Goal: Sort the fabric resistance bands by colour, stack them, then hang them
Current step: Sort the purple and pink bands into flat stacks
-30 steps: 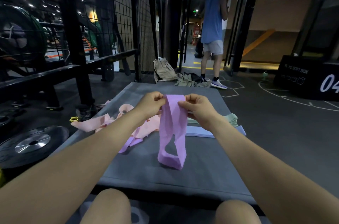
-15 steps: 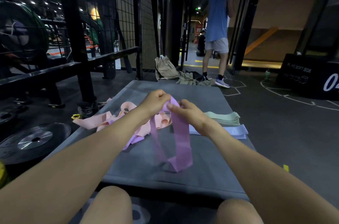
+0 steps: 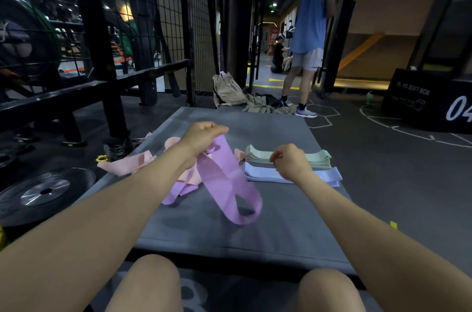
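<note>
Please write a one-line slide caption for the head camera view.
Left hand holds a purple band above the grey mat; right hand hovers by green stack.

I see my left hand (image 3: 204,136) gripping a purple fabric loop band (image 3: 229,184) whose lower end touches the grey padded mat (image 3: 268,230). My right hand (image 3: 290,162), fingers (image 3: 274,157) loosely curled, hovers over stacked pale green bands (image 3: 319,157) and lavender bands (image 3: 265,174). Loose pink bands (image 3: 125,165) lie left.
</note>
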`<state>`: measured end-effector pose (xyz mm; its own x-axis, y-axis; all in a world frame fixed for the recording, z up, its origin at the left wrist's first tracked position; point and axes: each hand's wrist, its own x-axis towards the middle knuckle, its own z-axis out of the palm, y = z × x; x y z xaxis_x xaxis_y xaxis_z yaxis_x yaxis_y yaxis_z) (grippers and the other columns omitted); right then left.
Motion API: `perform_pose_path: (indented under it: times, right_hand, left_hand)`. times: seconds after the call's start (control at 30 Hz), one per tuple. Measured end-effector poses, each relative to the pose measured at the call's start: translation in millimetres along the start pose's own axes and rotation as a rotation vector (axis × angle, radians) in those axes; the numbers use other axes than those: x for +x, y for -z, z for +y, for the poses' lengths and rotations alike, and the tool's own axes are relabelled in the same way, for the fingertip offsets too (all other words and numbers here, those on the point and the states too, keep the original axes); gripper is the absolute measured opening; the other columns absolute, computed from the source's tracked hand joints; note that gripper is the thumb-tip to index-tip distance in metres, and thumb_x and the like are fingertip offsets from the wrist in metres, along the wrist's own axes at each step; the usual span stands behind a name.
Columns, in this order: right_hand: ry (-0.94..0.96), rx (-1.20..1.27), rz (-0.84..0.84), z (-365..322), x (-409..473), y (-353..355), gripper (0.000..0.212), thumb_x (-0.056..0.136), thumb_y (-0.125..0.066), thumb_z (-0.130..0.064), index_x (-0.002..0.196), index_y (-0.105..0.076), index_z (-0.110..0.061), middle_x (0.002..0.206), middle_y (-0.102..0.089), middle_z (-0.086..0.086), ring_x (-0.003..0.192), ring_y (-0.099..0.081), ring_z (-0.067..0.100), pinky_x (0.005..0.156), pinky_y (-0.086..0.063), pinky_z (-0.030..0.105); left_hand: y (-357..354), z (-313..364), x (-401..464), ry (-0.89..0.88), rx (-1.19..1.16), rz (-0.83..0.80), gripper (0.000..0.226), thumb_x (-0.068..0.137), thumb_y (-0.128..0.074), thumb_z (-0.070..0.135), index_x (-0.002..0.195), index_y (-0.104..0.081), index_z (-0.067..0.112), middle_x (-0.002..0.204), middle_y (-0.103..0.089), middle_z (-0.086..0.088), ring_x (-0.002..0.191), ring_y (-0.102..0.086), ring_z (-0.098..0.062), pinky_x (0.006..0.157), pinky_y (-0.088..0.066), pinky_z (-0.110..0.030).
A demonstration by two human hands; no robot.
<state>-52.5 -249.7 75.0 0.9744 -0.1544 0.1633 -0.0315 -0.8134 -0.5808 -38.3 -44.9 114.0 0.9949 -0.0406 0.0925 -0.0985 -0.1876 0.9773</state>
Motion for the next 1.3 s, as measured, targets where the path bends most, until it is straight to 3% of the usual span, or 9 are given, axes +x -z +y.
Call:
perform_pose_path:
  times: [0.13, 0.3, 0.4, 0.53, 0.67, 0.83, 0.97, 1.17, 1.3]
  right_hand:
    - [0.059, 0.154, -0.088, -1.2, -1.5, -6.4, 0.016, 0.087, -0.054, -0.003, 0.091, -0.068, -0.01, 0.085, -0.062, 0.008, 0.084, -0.058, 0.023, 0.065, -0.041, 0.022]
    - [0.199, 0.242, -0.205, -29.4, -2.2, -32.8, 0.03, 0.087, -0.06, -0.005, 0.116, -0.057, 0.0, 0.094, -0.061, 0.013, 0.081, -0.05, 0.017, 0.06, -0.041, 0.021]
    - [0.226, 0.281, -0.26, -35.5, -1.8, -39.2, 0.013, 0.088, -0.052, 0.003, 0.1, -0.058, 0.001, 0.086, -0.054, 0.01, 0.079, -0.042, 0.015, 0.048, -0.032, 0.016]
    - [0.189, 0.387, -0.356, -19.0, 0.5, -41.9, 0.009, 0.087, -0.052, 0.006, 0.081, -0.059, 0.005, 0.088, -0.057, -0.001, 0.086, -0.046, 0.006, 0.069, -0.039, 0.013]
    - [0.149, 0.623, -0.396, -8.0, 1.6, -44.0, 0.031, 0.087, -0.045, 0.014, 0.108, -0.06, -0.003, 0.112, -0.053, 0.007, 0.087, -0.056, 0.008, 0.068, -0.047, 0.01]
    - [0.254, 0.754, -0.539, -23.6, -3.7, -42.6, 0.031, 0.089, -0.045, 0.014, 0.115, -0.055, 0.001, 0.108, -0.061, 0.011, 0.091, -0.061, 0.009, 0.095, -0.045, 0.028]
    - [0.242, 0.676, -0.59, -13.1, 4.6, -46.2, 0.029, 0.078, -0.071, -0.012, 0.098, -0.062, 0.007, 0.108, -0.06, 0.012, 0.102, -0.056, 0.017, 0.112, -0.029, 0.038]
    - [0.039, 0.385, -0.394, 30.3, 5.0, -23.7, 0.039, 0.084, -0.067, -0.038, 0.062, -0.043, -0.016, 0.064, -0.034, 0.006, 0.065, -0.029, 0.018, 0.063, -0.022, 0.029]
    - [-0.028, 0.319, -0.194, 47.4, 10.7, -17.2, 0.048, 0.088, -0.062, -0.036, 0.057, -0.031, -0.019, 0.056, -0.026, 0.0, 0.054, -0.022, 0.015, 0.051, -0.017, 0.029]
  left_hand:
    - [-1.7, -5.6, -0.2, 0.025, 0.019, -0.049, 0.014, 0.086, -0.065, 0.028, 0.08, -0.06, 0.016, 0.077, -0.049, -0.001, 0.067, -0.04, -0.012, 0.056, -0.027, -0.024]
    - [-11.7, -7.7, -2.2, 0.053, -0.048, -0.165, 0.017, 0.087, -0.064, 0.021, 0.07, -0.065, 0.018, 0.06, -0.06, 0.005, 0.059, -0.05, -0.011, 0.053, -0.036, -0.023]
    - [-9.4, -4.6, -3.1, 0.071, -0.102, -0.253, 0.016, 0.087, -0.064, 0.02, 0.072, -0.066, 0.017, 0.058, -0.062, 0.003, 0.051, -0.053, -0.01, 0.049, -0.04, -0.02]
    - [2.8, -8.5, 4.5, 0.079, -0.109, -0.212, 0.008, 0.087, -0.064, 0.02, 0.081, -0.067, 0.015, 0.065, -0.059, 0.001, 0.053, -0.05, -0.011, 0.043, -0.033, -0.015]
    - [5.9, -16.0, 9.7, 0.093, -0.106, -0.185, 0.009, 0.087, -0.063, 0.02, 0.08, -0.067, 0.017, 0.059, -0.06, 0.005, 0.052, -0.047, -0.009, 0.036, -0.028, -0.01]
    - [0.9, -17.7, 14.4, 0.085, -0.14, -0.238, 0.017, 0.085, -0.064, 0.018, 0.071, -0.074, 0.018, 0.072, -0.065, -0.003, 0.063, -0.054, -0.015, 0.056, -0.036, -0.024]
    - [4.8, -16.0, 16.8, 0.071, -0.101, -0.219, 0.013, 0.089, -0.06, 0.016, 0.076, -0.065, 0.016, 0.051, -0.06, 0.008, 0.043, -0.049, -0.004, 0.036, -0.026, -0.008]
    - [32.2, -39.4, 25.9, 0.12, 0.047, -0.086, 0.029, 0.084, -0.067, 0.019, 0.056, -0.067, 0.02, 0.056, -0.059, 0.005, 0.058, -0.047, -0.014, 0.05, -0.032, -0.02]
    - [38.4, -57.7, 25.8, 0.121, 0.531, -0.117, 0.031, 0.083, -0.069, 0.032, 0.055, -0.061, 0.02, 0.064, -0.054, 0.003, 0.068, -0.046, -0.013, 0.061, -0.034, -0.024]
